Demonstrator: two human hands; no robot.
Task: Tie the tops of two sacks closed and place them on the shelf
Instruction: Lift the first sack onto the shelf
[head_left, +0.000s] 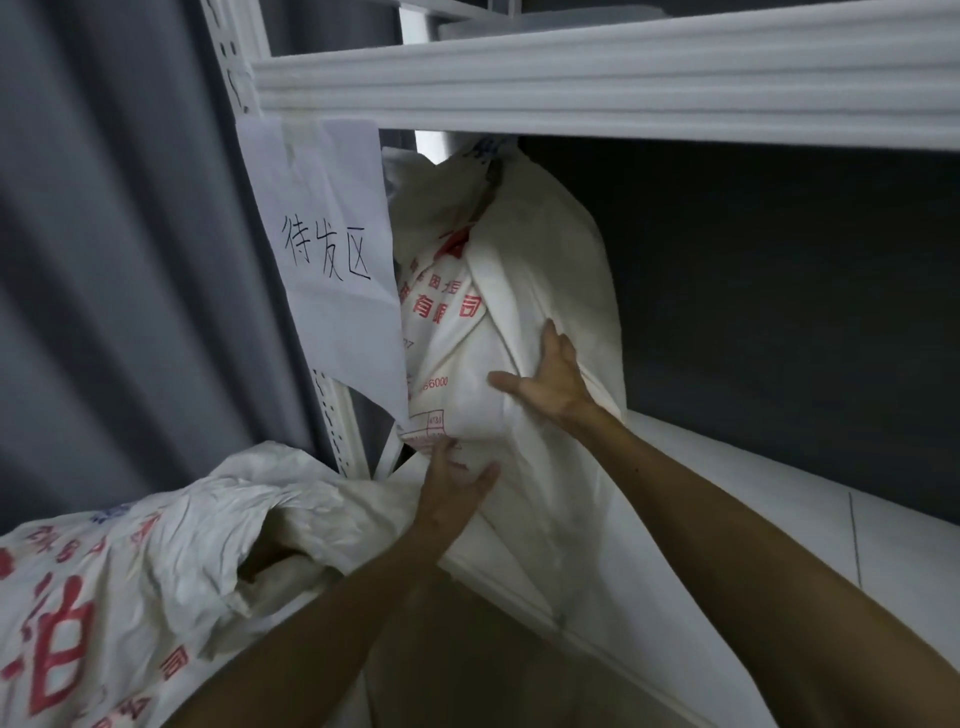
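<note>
Pressing sack (498, 312) on shelf (753, 499); left hand (451, 488) fingers flat; right hand (553, 382) fingers spread, some hidden

left hand (451, 486) and right hand (549, 385), both flat

One view only: head-worn wide-angle camera, facing forward and slightly down, very close to the shelf (753, 483), looking into its left end.

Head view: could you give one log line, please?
first sack on shelf | left hand, right hand press it | second sack open, unshelved
</note>
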